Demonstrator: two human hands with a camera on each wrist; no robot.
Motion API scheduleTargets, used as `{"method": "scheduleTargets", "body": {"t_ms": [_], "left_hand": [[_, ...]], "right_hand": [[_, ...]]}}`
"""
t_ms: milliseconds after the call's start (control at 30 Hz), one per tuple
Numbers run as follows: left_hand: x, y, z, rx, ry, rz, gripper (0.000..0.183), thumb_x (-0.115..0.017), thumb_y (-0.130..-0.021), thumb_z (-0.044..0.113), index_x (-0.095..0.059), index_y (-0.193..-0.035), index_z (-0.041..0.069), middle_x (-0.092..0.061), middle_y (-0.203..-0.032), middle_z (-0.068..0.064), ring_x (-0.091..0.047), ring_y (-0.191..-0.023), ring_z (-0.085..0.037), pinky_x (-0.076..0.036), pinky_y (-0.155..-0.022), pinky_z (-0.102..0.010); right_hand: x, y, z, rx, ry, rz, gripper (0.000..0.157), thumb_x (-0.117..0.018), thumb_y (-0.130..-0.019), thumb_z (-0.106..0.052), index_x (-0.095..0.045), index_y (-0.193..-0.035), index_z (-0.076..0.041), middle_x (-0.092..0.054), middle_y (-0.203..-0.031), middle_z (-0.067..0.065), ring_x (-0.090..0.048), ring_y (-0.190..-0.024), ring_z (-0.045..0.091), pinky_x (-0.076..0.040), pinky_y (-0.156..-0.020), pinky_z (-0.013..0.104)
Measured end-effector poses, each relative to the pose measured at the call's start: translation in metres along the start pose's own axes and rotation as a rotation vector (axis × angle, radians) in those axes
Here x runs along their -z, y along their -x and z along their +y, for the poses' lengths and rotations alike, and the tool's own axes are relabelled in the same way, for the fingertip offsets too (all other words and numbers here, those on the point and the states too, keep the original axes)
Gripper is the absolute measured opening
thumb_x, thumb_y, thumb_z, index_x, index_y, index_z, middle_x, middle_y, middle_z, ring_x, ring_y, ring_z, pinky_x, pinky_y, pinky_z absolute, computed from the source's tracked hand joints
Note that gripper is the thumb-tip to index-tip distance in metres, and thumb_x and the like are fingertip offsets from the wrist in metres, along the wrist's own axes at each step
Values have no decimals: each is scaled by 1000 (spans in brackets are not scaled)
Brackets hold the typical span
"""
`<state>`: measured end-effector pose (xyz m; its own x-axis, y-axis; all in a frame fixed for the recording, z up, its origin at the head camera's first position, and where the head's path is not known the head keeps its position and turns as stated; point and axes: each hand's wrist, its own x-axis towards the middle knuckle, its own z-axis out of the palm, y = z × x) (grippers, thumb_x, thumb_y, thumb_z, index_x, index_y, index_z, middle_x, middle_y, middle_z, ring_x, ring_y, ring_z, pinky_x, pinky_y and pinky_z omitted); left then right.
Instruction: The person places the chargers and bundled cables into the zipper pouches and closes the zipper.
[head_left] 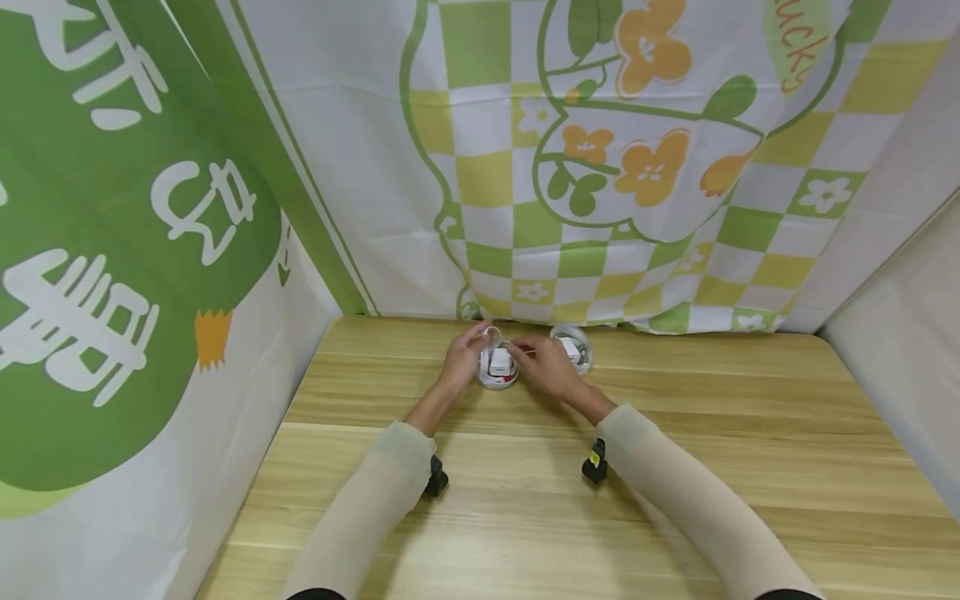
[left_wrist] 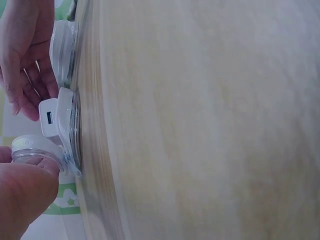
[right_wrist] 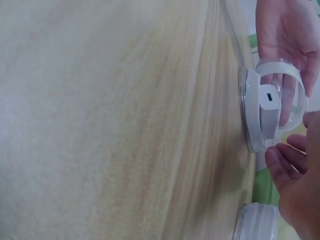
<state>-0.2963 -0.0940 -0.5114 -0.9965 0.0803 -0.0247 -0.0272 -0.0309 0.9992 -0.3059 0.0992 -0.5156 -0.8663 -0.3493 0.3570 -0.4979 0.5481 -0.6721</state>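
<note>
A round clear plastic case (head_left: 498,382) with a white rim stands on the table near its back edge, its clear lid (right_wrist: 301,106) raised beside it. Inside sits a white USB charger plug (right_wrist: 270,111), its port showing in both wrist views; a bit of red shows below it in the head view. My left hand (head_left: 457,365) grips the lid by its ring, thumb and fingers on either side. On the other side, my right hand (head_left: 553,367) has loosely bent fingers, with fingertips (right_wrist: 274,159) right by the case's edge and the plug.
A second round clear case (head_left: 584,357) with a white plug lies just behind my right hand. The wooden table (head_left: 510,508) meets a patterned cloth (head_left: 585,258) hanging along its back edge. A green and white cloth (head_left: 217,400) hangs at the left.
</note>
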Motion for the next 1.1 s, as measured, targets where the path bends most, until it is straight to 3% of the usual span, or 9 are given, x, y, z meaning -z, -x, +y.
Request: {"method": "scheduleTargets", "body": {"t_ms": [233, 433, 733, 867, 1100], "left_hand": [[-4, 3, 4, -17, -13, -13, 48, -49, -111, 15, -48, -158, 5, -50, -159, -21, -49, -146, -37, -40, -122, -48], [-7, 3, 6, -7, 38, -14, 48, -47, -113, 16, -46, -158, 2, -52, -157, -23, -47, -148, -36, -37, -125, -45], [-5, -3, 6, -12, 68, -9, 45, -46, -112, 11, -46, -154, -6, -49, -156, -30, -46, -149, -39, -37, -125, -49], [-3, -5, 8, -32, 14, -6, 43, -46, -112, 11, -51, -151, -6, -52, -154, -29, -49, -147, -38, -39, -124, -48], [1, -11, 7, -73, -198, -3, 43, -49, -111, 14, -54, -150, -3, -57, -153, -21, -52, -144, -37, -40, -122, -49]], "right_hand": [[2, 3, -5, -40, -13, 8, 28, -64, -107, -17, -76, -119, 5, -78, -116, 20, -77, -105, 34, -64, -91, 44], [3, 5, -6, -80, 11, 21, 34, -62, -109, -22, -74, -123, 6, -77, -119, 21, -77, -106, 35, -63, -92, 46], [3, 7, -14, -193, 11, 18, 54, -63, -107, -39, -68, -131, 8, -77, -117, 21, -77, -108, 34, -62, -95, 46], [1, 8, -19, -223, 14, 35, 61, -66, -103, -46, -68, -130, 9, -77, -117, 23, -77, -107, 35, -62, -94, 48], [-4, 8, -21, -207, 104, 50, 58, -70, -100, -49, -74, -122, 5, -79, -106, 19, -77, -96, 32, -63, -88, 47]]}}
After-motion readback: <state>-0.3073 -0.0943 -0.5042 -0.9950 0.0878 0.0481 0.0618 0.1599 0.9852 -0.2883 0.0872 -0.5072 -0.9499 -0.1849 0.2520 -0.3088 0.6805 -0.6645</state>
